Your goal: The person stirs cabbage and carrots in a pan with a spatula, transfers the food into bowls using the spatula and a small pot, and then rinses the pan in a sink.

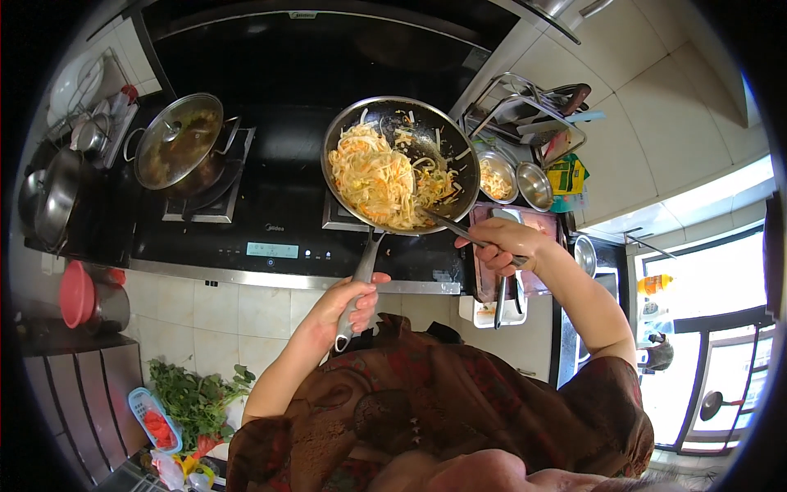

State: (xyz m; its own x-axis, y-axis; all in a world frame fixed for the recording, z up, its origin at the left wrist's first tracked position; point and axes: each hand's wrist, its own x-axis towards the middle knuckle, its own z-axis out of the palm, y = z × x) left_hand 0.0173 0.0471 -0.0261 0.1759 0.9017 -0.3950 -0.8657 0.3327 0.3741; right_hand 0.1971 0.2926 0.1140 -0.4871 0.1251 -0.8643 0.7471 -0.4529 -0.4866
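My left hand [351, 305] grips the grey handle of a dark frying pan [458, 138] over the right burner. Shredded vegetables [375, 178], pale with orange bits, are heaped on the pan's left side, and looser shreds cling to its right wall. In my right hand [501, 245] is the shaft of a metal cooking utensil [452, 224]. Its far end goes into the food at the pan's near right, where the food hides its tip.
A glass-lidded pot [178, 144] stands on the left burner [230, 212]. Right of the pan are a metal bowl of shreds [495, 175], a second metal bowl [535, 186], a knife rack [522, 111] and a cutting board [489, 270]. Greens [190, 393] lie on the floor, lower left.
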